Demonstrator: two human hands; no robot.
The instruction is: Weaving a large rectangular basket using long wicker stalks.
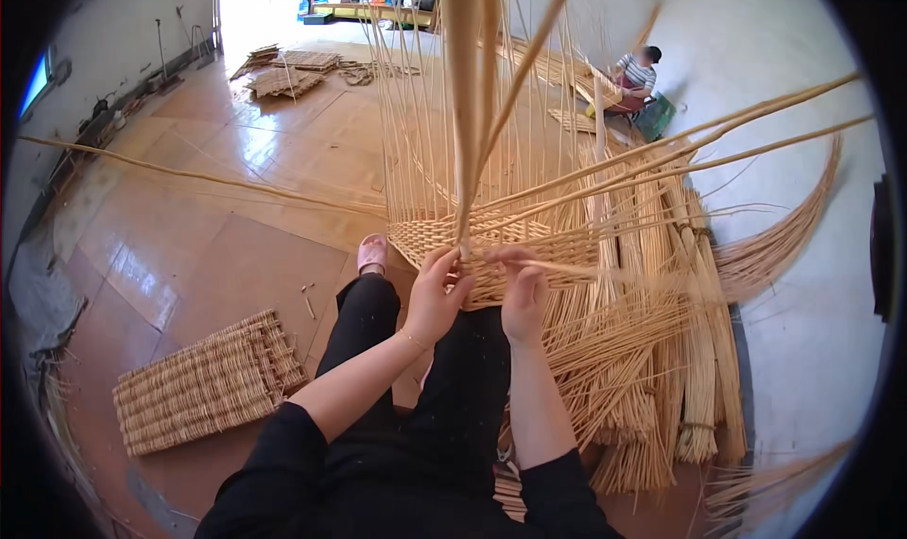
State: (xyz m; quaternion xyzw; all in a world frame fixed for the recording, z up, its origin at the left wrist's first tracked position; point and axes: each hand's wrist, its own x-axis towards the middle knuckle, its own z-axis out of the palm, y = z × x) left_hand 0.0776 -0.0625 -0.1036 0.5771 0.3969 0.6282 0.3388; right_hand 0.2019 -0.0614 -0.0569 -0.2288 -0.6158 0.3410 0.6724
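A partly woven wicker panel [520,232] rests at my lap, with tall thin stakes rising from it and thicker upright rods [463,133] at the near side. My left hand [436,293] is closed at the base of the thick upright rods, where they meet the weave. Beside it, my right hand [520,293] pinches a pale horizontal weaver [567,269], whose right part is blurred. Long loose rods [718,123] cross the panel toward the upper right.
Stacked woven mats [208,378] lie at lower left. Bundles of reeds [652,369] lie to my right, others [784,227] against the wall. A seated person [633,76] works at the back right. More mats [283,81] lie near the bright doorway.
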